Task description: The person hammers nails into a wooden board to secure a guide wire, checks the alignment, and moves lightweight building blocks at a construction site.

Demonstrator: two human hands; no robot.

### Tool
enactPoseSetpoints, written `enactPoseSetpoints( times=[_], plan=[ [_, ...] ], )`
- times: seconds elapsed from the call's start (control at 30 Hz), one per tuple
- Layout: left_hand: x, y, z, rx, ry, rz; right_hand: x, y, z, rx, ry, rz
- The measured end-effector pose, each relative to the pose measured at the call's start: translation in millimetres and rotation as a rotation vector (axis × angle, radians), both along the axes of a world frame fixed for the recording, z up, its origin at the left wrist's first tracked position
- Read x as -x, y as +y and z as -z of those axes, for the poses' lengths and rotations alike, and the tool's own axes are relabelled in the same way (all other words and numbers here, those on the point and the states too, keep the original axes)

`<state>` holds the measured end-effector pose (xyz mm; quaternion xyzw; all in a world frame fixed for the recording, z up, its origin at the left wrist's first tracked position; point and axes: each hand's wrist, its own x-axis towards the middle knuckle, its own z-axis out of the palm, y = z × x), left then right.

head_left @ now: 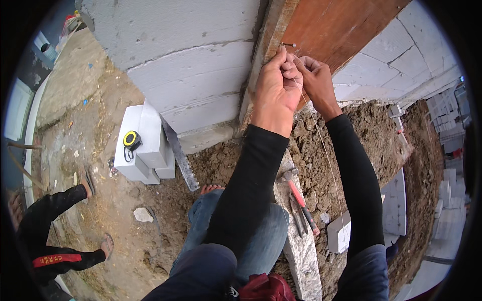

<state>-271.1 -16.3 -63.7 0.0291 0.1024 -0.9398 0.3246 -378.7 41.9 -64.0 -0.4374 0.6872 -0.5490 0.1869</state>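
String (323,136), thin and pale: up at fingertips of both hands, trailing down along inner side of black right sleeve (357,185). Just above hands: nail (288,45), at edge of reddish-brown wooden board (341,25), long axis crosswise in view, head to right. Nearer: left hand (276,90), fingertips just under shank, contact unclear. Slightly lower, beside it: right hand (319,84). Both pinching, seemingly on string.

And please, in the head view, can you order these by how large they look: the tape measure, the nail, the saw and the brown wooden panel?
Largest to smallest, as they look:
1. brown wooden panel, although partly out of the picture
2. saw
3. tape measure
4. nail
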Motion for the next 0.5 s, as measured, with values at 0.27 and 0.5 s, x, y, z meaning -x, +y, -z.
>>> enactPoseSetpoints(
  times=[0.27, 0.5],
  plan=[
    [-21, 21, 6, 0.267, -0.319, -0.048, -24, -4, 10, 0.040, -0.291, -0.061],
    [-15, 9, 3, 0.044, -0.381, -0.002, -24, -4, 30, 0.154, -0.539, -0.185]
  ],
)
